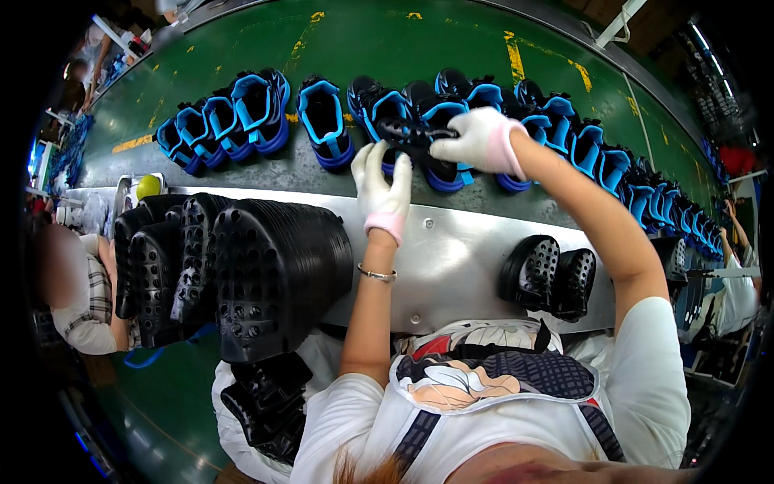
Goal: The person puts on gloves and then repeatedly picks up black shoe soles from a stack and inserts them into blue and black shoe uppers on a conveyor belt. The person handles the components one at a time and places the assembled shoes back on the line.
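Observation:
My gloved right hand [484, 141] is closed on a black plastic shoe insert [407, 133] dotted with holes. The insert is over the opening of a black-and-blue sneaker [387, 105] in the row on the belt. At that sneaker's heel is my gloved left hand [380, 185], with the thumb on one side and the fingers on the other, the heel between them. Part of the sneaker is hidden behind the insert and my fingers. Beside it stand another sneaker [439, 105] to the right and a single sneaker [322, 121] to the left.
Nested stacks of black inserts [274, 274] stand left on the metal ledge [435, 266]; two smaller stacks [532, 270] stand right. More sneakers [597, 149] line the green belt [363, 48]. A tray with a yellow-green round object [148, 187] is far left. Another person [89, 298] sits at left.

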A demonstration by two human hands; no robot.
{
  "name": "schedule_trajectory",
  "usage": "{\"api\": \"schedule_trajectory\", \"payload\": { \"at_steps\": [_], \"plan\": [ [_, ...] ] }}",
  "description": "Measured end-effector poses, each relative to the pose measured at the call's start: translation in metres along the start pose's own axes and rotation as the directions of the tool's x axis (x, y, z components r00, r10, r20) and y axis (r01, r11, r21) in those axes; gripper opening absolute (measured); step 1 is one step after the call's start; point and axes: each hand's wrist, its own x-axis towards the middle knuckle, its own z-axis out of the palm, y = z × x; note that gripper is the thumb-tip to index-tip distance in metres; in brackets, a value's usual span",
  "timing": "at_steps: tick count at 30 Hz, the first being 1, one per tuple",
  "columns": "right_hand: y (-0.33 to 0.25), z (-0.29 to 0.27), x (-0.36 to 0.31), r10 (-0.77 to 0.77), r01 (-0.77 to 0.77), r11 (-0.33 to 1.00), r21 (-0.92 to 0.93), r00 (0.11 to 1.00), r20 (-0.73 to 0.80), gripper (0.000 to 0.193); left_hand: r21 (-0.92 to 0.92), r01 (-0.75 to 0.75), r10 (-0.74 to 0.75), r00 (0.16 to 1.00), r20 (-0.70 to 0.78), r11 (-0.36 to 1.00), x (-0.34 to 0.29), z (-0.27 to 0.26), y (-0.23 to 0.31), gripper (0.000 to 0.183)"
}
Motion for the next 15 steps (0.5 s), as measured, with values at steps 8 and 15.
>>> {"api": "schedule_trajectory", "payload": {
  "at_steps": [8, 15],
  "plan": [
    [-0.036, -0.020, 0.085, 0.144, -0.123, 0.975, -0.186, 0.984, 0.103, 0.047, 0.125, -0.097, 0.109, 0.989, -0.096, 0.987, 0.018, 0.029, -0.023, 0.037],
    [-0.044, 0.050, 0.137, 0.124, -0.143, 0.953, -0.266, 0.989, -0.084, 0.027, 0.315, -0.200, 0.222, 0.974, -0.035, 0.928, 0.024, 0.026, -0.016, 0.032]
  ]
}}
